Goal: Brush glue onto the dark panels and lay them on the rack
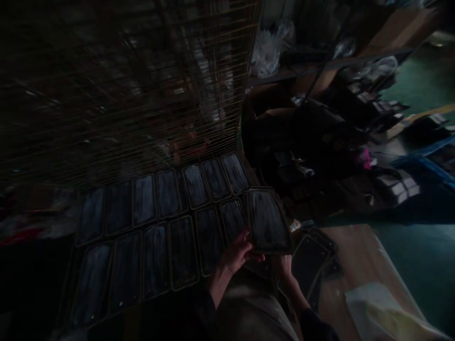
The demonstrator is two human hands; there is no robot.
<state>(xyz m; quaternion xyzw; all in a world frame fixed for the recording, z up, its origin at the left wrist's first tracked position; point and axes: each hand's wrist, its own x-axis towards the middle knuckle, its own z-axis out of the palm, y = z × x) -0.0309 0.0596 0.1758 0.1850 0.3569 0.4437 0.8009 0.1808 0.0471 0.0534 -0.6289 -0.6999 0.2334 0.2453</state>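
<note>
A dark rectangular panel with rounded corners (268, 220) is raised above the right end of a rack. My right hand (283, 266) grips its lower edge from beneath, the fingers hidden behind it. Beside its lower left edge is my left hand (241, 252), fingers apart, with nothing seen in it. Similar dark panels lie in two rows on the rack, among them one in the front row (184, 251) and one in the back row (196, 185).
A wire mesh (213, 94) rises behind the panels. More dark panels (309, 260) are stacked on a wooden table (359, 246) at the right, near a pale cloth (377, 303). Shelves with boxes (394, 35) and plastic bags (266, 54) stand farther back.
</note>
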